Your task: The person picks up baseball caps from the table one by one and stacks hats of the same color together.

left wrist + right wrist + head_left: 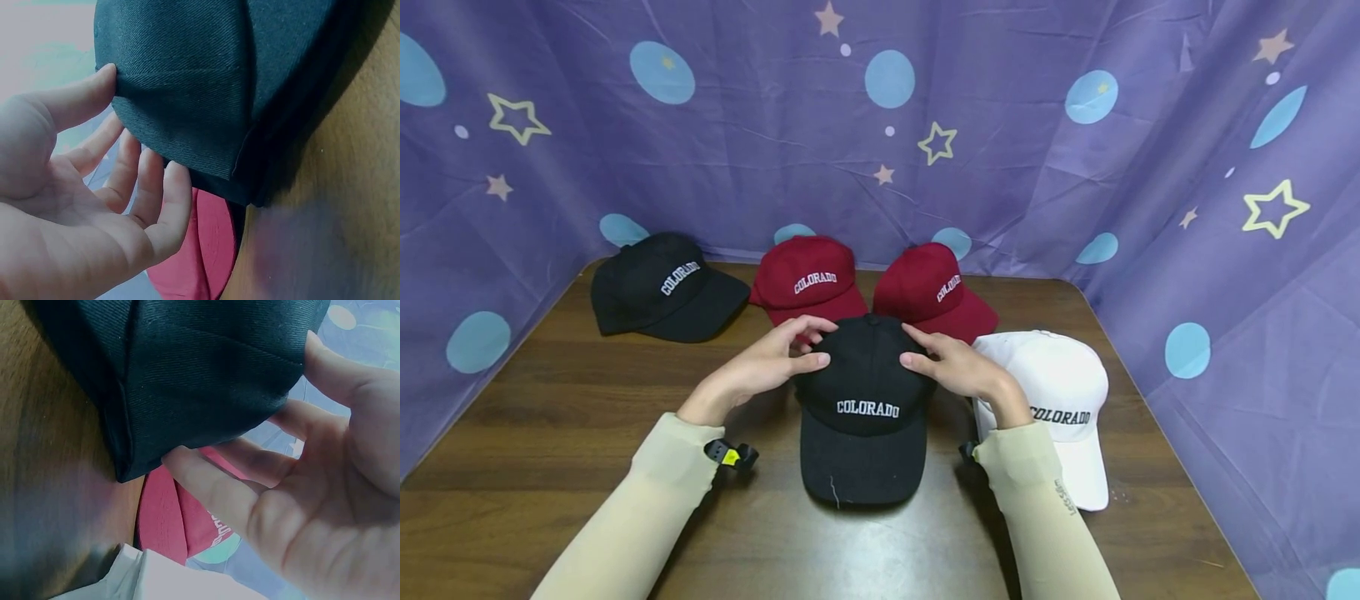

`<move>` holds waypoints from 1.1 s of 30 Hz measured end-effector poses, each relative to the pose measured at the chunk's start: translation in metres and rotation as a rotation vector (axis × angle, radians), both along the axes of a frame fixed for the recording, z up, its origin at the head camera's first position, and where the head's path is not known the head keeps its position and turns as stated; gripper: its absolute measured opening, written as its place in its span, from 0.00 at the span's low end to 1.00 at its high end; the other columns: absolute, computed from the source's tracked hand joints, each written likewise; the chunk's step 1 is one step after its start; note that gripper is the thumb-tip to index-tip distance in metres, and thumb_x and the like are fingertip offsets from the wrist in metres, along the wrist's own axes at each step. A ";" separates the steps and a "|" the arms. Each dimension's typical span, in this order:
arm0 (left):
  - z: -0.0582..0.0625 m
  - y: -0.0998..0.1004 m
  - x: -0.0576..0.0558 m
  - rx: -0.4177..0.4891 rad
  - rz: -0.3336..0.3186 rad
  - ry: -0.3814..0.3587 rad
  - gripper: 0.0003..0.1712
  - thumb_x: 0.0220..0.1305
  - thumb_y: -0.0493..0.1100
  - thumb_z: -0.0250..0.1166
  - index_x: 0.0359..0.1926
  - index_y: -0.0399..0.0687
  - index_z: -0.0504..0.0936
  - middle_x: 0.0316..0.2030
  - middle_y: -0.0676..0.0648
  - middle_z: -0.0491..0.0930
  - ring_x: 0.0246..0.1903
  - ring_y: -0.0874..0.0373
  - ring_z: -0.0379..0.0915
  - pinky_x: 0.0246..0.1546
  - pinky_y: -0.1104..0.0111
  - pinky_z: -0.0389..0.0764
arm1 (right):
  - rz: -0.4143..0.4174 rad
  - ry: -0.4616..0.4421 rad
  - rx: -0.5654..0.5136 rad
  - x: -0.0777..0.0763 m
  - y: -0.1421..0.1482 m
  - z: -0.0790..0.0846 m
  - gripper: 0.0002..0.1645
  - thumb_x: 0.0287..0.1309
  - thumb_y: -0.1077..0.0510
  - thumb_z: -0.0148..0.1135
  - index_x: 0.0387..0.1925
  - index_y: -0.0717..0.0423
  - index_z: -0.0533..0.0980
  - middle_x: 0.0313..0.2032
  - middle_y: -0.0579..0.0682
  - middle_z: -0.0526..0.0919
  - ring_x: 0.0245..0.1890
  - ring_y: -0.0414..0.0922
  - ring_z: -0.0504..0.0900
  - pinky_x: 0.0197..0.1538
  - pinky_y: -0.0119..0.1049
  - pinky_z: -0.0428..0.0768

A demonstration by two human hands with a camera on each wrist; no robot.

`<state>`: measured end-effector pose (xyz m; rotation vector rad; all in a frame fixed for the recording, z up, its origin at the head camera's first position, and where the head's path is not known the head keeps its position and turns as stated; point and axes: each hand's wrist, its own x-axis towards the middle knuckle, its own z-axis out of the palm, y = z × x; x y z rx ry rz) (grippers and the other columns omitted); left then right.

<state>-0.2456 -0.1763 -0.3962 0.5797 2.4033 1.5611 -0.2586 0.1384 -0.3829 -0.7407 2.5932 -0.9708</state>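
Observation:
A black baseball cap point(865, 379) with white COLORADO lettering sits on the table, its brim toward me. My left hand point(767, 360) holds the left side of its crown, thumb at the front and curved fingertips at the back. On the other side, my right hand point(958, 365) grips the crown in a similar way. In the left wrist view, the thumb and fingertips of the left hand point(106, 181) touch the dark fabric point(187, 81). Some right fingers pass behind the black cap point(206, 381) and are partly hidden in the right wrist view.
Another black cap point(651, 283) lies at the back left. Two red caps, one left point(808, 271) and one right point(921, 287), stand behind the middle cap. A white cap point(1060, 375) is beside my right wrist. A purple patterned curtain point(985, 50) surrounds the wooden table point(550, 458).

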 end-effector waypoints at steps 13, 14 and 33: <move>0.011 -0.011 0.000 -0.013 -0.009 -0.005 0.27 0.61 0.48 0.67 0.60 0.55 0.69 0.51 0.45 0.71 0.49 0.49 0.67 0.50 0.54 0.73 | -0.005 0.046 -0.025 0.005 0.003 0.009 0.38 0.63 0.40 0.57 0.70 0.47 0.59 0.61 0.50 0.67 0.57 0.48 0.68 0.59 0.46 0.69; 0.012 -0.013 0.000 -0.011 0.000 -0.002 0.27 0.62 0.48 0.66 0.60 0.55 0.69 0.51 0.44 0.71 0.49 0.49 0.67 0.50 0.53 0.73 | -0.010 0.052 -0.030 0.005 0.003 0.010 0.38 0.63 0.40 0.56 0.70 0.47 0.60 0.61 0.50 0.67 0.57 0.47 0.68 0.59 0.46 0.69; 0.045 -0.112 0.000 0.129 0.471 0.160 0.25 0.68 0.50 0.60 0.63 0.51 0.68 0.50 0.48 0.69 0.48 0.56 0.69 0.43 0.77 0.75 | -0.037 0.229 -0.142 0.010 0.003 0.025 0.33 0.62 0.40 0.58 0.66 0.44 0.66 0.61 0.41 0.69 0.59 0.38 0.66 0.61 0.45 0.68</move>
